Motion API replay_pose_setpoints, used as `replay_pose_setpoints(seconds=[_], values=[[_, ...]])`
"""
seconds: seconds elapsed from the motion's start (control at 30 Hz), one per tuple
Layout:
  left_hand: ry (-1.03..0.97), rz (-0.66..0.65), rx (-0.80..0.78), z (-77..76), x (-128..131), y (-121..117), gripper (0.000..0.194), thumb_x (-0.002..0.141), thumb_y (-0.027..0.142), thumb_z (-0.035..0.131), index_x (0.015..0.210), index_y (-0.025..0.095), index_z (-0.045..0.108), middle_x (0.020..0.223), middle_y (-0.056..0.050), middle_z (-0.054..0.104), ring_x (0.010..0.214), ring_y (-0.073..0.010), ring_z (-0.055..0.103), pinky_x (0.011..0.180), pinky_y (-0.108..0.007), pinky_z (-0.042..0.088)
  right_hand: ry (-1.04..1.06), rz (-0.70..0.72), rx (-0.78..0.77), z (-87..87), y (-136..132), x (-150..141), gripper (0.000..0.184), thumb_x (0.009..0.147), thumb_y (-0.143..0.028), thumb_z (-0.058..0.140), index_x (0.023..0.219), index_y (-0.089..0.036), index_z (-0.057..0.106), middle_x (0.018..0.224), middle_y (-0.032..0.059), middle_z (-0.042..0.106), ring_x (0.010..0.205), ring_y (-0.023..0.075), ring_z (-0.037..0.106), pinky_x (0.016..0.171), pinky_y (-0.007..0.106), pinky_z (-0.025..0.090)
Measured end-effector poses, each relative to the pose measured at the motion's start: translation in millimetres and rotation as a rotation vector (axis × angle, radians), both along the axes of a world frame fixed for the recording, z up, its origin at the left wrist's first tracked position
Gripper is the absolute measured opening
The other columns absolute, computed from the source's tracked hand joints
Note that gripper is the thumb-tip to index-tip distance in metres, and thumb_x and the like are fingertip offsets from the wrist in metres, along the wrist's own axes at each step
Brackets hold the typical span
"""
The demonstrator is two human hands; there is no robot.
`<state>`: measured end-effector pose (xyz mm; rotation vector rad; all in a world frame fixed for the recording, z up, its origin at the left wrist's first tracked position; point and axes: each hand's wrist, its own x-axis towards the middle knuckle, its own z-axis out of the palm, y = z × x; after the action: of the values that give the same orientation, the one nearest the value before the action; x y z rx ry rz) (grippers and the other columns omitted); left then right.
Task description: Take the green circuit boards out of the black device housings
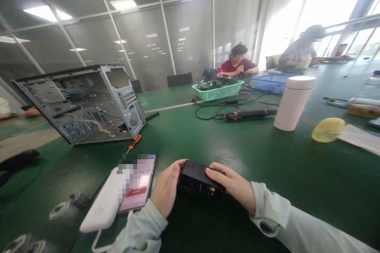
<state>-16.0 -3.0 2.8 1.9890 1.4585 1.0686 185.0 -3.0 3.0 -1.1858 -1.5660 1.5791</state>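
One perforated green plastic basket (219, 92) holds tangled black cables (214, 84) toward the far edge of the table (178, 134); one blue basket (268, 84) stands near it. The left hand (166, 189) is half-curled around the left end of one boxy black device (198, 177), near the table's near edge; the right hand (236, 185) grips its other end, thumb on top. One open metal computer case (89, 104) stands left, one smooth pink tumbler (293, 104) right.

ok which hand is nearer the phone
Left. The left hand is just right of the phone, at the left end of the black box; the right hand is farther right, on the box's other end.
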Motion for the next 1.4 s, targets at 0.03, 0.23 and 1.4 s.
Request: replay_pose_setpoints(seconds=[0.03, 0.23, 1.4], values=[[-0.020, 0.001, -0.011, -0.6, 0.0, 0.8, 0.058, 0.098, 0.047, 0.016, 0.107, 0.020, 0.068, 0.087, -0.007, 0.074, 0.085, -0.0238, 0.069, 0.075, -0.038, 0.055, 0.048, 0.011, -0.103, 2.3, 0.3, 0.0, 0.045, 0.084, -0.060, 0.042, 0.088, -0.015, 0.042, 0.072, 0.0003, 0.044, 0.060, 0.0090, 0.045, 0.054, 0.019, 0.038], [-0.095, 0.013, -0.033, -3.1, -1.2, 4.6, 0.060, 0.097, 0.054, 0.021, 0.109, 0.016, 0.066, 0.066, -0.002, 0.061, 0.065, -0.0201, 0.062, 0.062, -0.034, 0.052, 0.207, 0.023, -0.491, 16.0, 5.1, 6.1, 0.049, 0.098, -0.053, 0.018, 0.087, -0.012, 0.043, 0.069, 0.0030, 0.047, 0.051, 0.0049, 0.045, 0.051, 0.014, 0.037], [0.098, -0.111, 0.098, 7.1, 5.6, -1.4, 0.016, 0.084, 0.027, 0.056, 0.098, 0.022, 0.061, 0.106, -0.006, 0.071, 0.096, -0.0227, 0.067, 0.082, -0.038, 0.056, -0.334, -0.044, 0.843, 6.9, 8.2, 29.0, 0.035, 0.088, -0.035, 0.063, 0.115, -0.018, 0.050, 0.112, 0.0057, 0.053, 0.101, 0.0155, 0.053, 0.088, 0.029, 0.046]])
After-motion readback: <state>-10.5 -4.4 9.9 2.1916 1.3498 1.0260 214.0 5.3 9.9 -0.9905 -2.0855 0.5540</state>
